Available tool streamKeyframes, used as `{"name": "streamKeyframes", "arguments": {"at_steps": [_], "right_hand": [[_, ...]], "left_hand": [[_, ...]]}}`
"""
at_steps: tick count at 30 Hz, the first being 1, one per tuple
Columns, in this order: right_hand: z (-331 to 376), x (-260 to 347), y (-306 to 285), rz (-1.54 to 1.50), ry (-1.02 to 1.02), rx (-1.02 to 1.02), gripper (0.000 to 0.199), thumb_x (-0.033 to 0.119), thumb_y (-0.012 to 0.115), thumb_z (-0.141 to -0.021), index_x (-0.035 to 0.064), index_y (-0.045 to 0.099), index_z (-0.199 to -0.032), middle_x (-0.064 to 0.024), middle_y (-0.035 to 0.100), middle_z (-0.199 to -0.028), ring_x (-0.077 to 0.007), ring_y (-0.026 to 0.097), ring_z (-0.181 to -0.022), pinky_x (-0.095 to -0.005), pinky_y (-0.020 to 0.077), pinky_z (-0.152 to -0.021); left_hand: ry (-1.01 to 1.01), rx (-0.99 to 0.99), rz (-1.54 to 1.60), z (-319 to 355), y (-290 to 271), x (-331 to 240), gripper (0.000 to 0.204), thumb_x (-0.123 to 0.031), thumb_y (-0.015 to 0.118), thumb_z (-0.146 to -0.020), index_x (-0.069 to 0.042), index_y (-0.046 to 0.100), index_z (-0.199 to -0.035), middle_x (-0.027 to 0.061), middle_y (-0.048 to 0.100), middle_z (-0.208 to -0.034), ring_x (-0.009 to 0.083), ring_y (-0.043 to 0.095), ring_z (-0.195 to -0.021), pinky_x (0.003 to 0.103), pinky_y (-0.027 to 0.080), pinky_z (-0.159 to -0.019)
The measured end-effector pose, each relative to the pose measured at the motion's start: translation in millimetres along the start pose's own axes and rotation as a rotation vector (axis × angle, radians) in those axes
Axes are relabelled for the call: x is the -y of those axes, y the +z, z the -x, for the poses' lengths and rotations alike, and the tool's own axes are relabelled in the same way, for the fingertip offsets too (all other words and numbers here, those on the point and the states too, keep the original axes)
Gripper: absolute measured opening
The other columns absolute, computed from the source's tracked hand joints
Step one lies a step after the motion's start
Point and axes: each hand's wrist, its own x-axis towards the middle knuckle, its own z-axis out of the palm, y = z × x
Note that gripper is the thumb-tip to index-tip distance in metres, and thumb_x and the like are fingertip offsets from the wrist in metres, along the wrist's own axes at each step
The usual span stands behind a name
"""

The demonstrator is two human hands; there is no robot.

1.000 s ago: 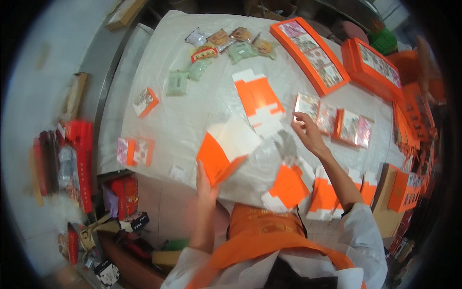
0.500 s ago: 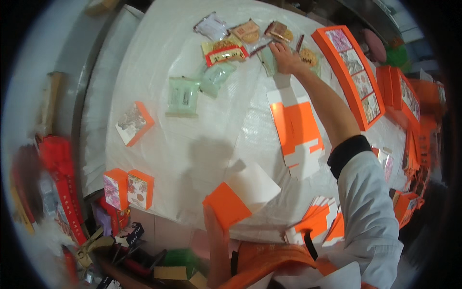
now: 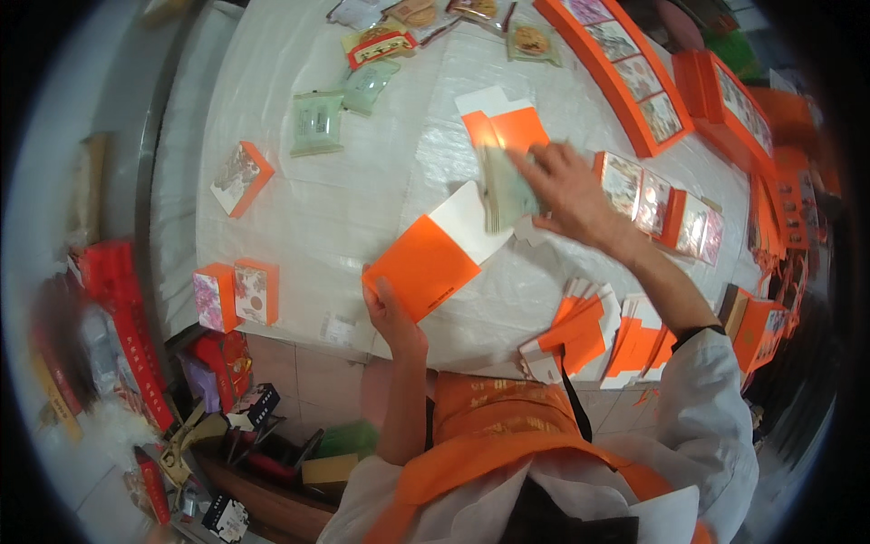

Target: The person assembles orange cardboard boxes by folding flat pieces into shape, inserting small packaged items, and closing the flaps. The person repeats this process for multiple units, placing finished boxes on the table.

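My left hand (image 3: 390, 310) grips the lower left side of a small orange carton (image 3: 424, 265), whose white inner flap (image 3: 462, 210) stands out at its upper right end. Close to that flap, my right hand (image 3: 580, 199) holds a pale green wrapped packet (image 3: 507, 195), slightly blurred by motion. Under and beyond the packet lies a flat orange-and-white carton blank (image 3: 518, 127). Two more pale green packets, one upright (image 3: 317, 122) and one tilted (image 3: 370, 86), lie farther left, near a red-and-yellow packet (image 3: 379, 45).
A long orange box (image 3: 648, 91) with several patterned small boxes stands at the far right, beside more boxes (image 3: 743, 113). Small patterned boxes (image 3: 243, 179) sit along the left of the white-covered table (image 3: 290, 218). Flat carton blanks (image 3: 575, 335) lie at the near right edge. Clear-wrapped pastries (image 3: 535, 41) lie at the back.
My right hand has taken the pale green packet from the back of the table and drawn it near the carton. The view has shifted; my left hand still holds the carton.
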Motion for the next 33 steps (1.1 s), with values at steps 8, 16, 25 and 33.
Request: {"name": "streamKeyframes", "arguments": {"at_steps": [8, 16, 25, 33], "right_hand": [[148, 58, -40, -0.029, -0.172, 0.043, 0.076, 0.007, 0.072, -0.056, 0.0048, 0.040, -0.125, -0.0123, 0.045, -0.111, -0.0280, 0.045, -0.101, -0.0368, 0.0418, -0.079], [291, 89, -95, -0.908, -0.113, 0.008, 0.053, -0.004, 0.049, -0.079, 0.0046, 0.038, -0.130, -0.0152, 0.032, -0.139, -0.0288, 0.040, -0.123, -0.0362, 0.0433, -0.093], [416, 137, -100, -0.401, 0.122, -0.645, 0.041, 0.013, 0.059, -0.082, 0.0006, 0.048, -0.120, -0.0136, 0.050, -0.122, -0.0239, 0.050, -0.110, -0.0381, 0.0371, -0.093], [484, 136, -91, -1.208, 0.377, -0.655, 0.019, 0.003, 0.052, -0.086, -0.0003, 0.057, -0.104, -0.0062, 0.062, -0.097, -0.0103, 0.057, -0.081, -0.0229, 0.0455, -0.074]], "left_hand": [[-0.051, 0.149, -0.034, 120, 19, 16, 0.058, -0.031, 0.045, -0.095, -0.002, 0.021, -0.139, 0.0099, 0.045, -0.124, 0.0165, 0.047, -0.111, 0.031, 0.040, -0.092], [-0.014, 0.404, 0.091, 238, 24, 56, 0.057, -0.034, 0.041, -0.096, -0.002, 0.021, -0.139, 0.0099, 0.044, -0.126, 0.0177, 0.044, -0.114, 0.032, 0.039, -0.095], [0.073, 0.379, 0.340, 350, 51, 74, 0.042, -0.031, 0.041, -0.096, -0.005, 0.034, -0.128, 0.0067, 0.042, -0.125, 0.0159, 0.043, -0.114, 0.032, 0.038, -0.095], [0.065, 0.944, -0.227, 426, 10, 83, 0.042, -0.008, 0.053, -0.084, -0.003, 0.035, -0.122, 0.0056, 0.044, -0.109, 0.0117, 0.046, -0.098, 0.025, 0.039, -0.084]]}}
